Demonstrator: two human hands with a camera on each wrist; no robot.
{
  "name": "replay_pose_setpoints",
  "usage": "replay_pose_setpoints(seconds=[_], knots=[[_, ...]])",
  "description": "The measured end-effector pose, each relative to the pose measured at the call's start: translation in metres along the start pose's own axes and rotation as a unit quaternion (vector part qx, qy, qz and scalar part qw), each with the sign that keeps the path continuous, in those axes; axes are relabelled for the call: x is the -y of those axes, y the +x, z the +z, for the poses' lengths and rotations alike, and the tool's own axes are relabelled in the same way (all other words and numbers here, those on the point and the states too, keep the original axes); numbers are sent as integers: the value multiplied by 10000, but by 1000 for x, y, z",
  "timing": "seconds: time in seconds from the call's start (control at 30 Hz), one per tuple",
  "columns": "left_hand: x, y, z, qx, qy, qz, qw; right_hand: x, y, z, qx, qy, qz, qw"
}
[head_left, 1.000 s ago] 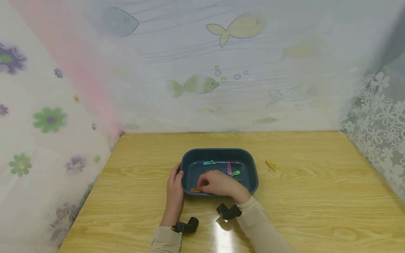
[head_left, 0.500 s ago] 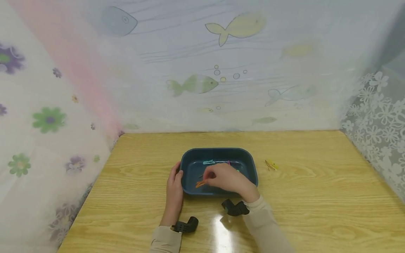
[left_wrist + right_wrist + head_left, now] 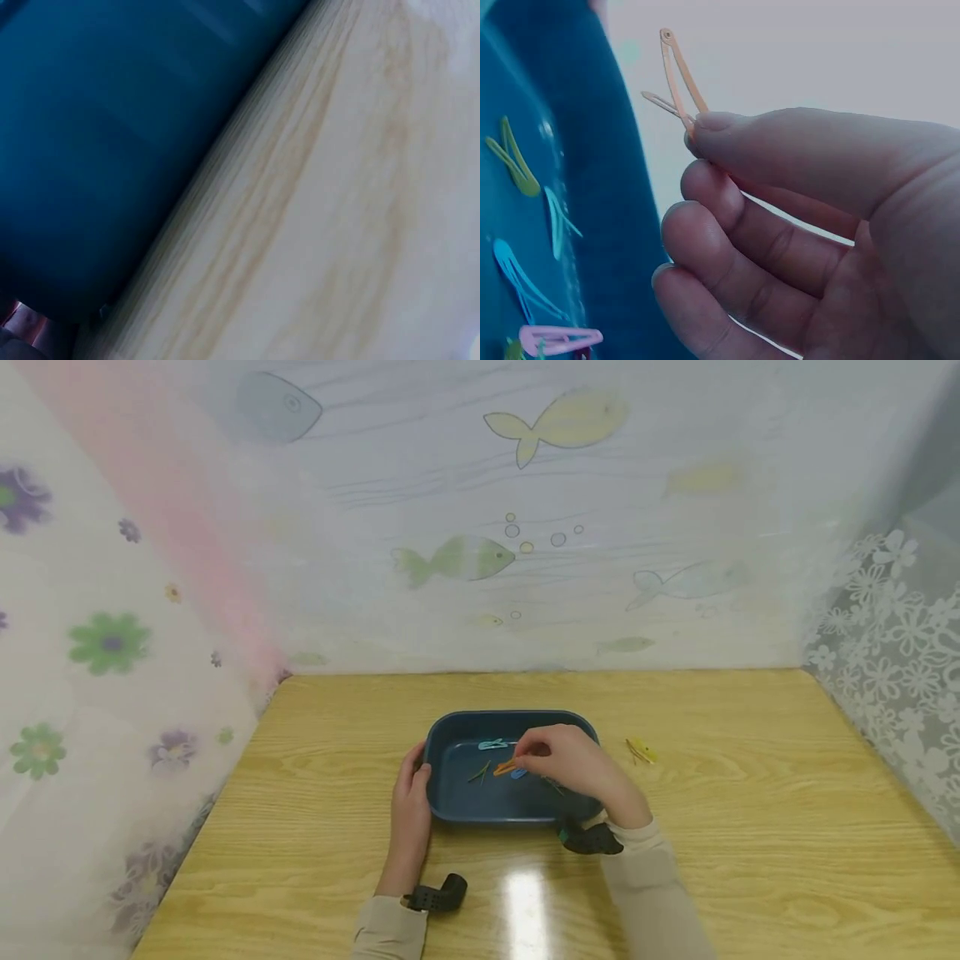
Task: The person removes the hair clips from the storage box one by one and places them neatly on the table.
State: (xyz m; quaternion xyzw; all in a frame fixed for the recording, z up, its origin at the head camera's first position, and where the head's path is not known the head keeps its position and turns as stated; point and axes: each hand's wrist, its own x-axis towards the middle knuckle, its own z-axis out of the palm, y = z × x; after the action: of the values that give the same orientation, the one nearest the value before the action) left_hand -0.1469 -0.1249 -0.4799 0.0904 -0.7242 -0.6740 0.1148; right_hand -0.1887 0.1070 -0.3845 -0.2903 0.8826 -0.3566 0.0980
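My right hand is over the right half of a dark blue plastic basin. Thumb and forefinger pinch an orange snap hair clip, which is sprung apart, and the other fingers curl below. In the basin lie more snap clips: an olive one, a light teal one, a blue one and a pink one. My left hand holds the basin's left end, thumb at the rim and fingers along the outside. The left wrist view is mostly filled by the basin's outer wall.
A yellow hair clip lies on the wooden table, right of the basin. Behind the table hangs a pale curtain with drawn fish. Flowered sheets close off the left and right sides.
My right hand has lifted the orange hair clip from the basin's front left corner and carried it right and away from me. The left hand has stayed at the basin's left end.
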Motion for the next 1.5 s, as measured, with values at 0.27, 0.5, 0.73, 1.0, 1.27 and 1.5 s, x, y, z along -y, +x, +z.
replay_pose_setpoints(seconds=[0.27,0.5,0.73,1.0,1.27,1.5], knots=[[-26,-12,0,-31,11,41,10000,-12,-3,-16,-229,235,241,9992],[-29,-13,1,-37,-1,71,10000,-25,-14,-27,-533,351,460,9969],[-16,-6,2,101,-200,41,9997,-45,-27,-37,-716,852,882,9899],[1,0,0,-93,-163,163,9997,-61,-33,-47,-1124,1095,1296,9791],[-1,0,0,-130,-87,117,9998,-73,-33,-50,-1799,1390,1418,9634],[0,-1,0,-72,-116,92,9999,-84,-37,-48,-2570,2225,1416,9297]])
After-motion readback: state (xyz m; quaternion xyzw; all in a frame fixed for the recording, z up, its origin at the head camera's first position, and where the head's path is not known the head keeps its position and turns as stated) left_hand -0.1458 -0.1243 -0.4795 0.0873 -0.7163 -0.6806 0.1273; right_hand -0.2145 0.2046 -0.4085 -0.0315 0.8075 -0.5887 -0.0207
